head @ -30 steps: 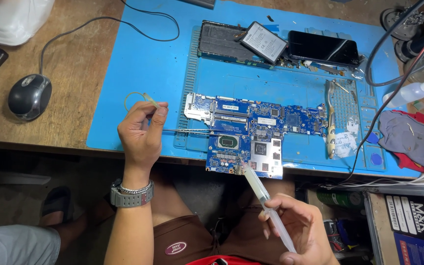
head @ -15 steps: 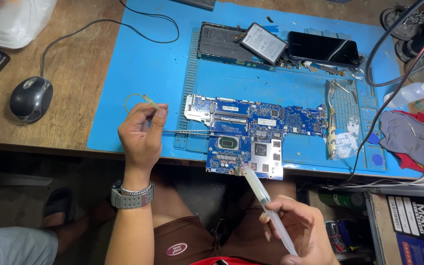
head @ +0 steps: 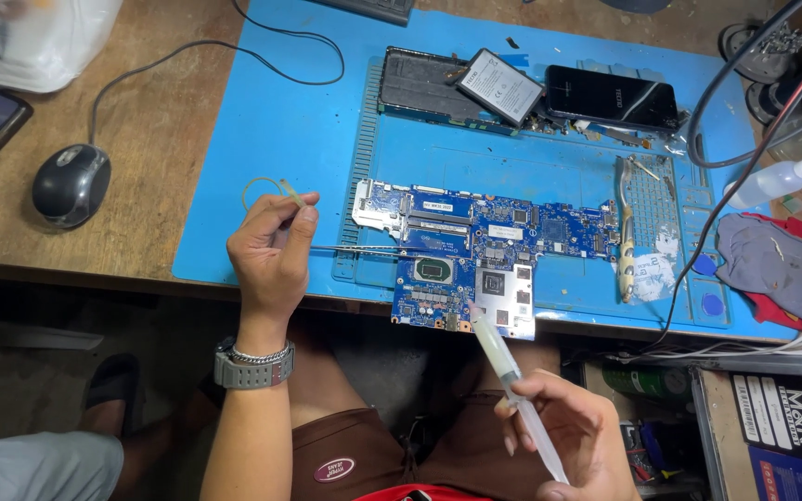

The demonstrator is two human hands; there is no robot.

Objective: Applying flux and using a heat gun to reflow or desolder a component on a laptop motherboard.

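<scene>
Clear syringe (head: 510, 385) slanted in the right hand's (head: 573, 436) grip, tip toward the board (head: 475, 250); left hand (head: 269, 255) pinched tweezers (head: 364, 249) lying crosswise.

Left hand (head: 271, 255) is up, forearm rising straight from the bottom of the view, wrist bent slightly back, back of the hand facing the camera. Its fingers (head: 301, 221) are curled in, thumb and forefinger pinched tight at the top. Right hand (head: 573, 436) sits low at the lower edge (only partly in view), palm turned inward, 3 fingers wrapped, thumb pressed against them in a closed grip.
</scene>
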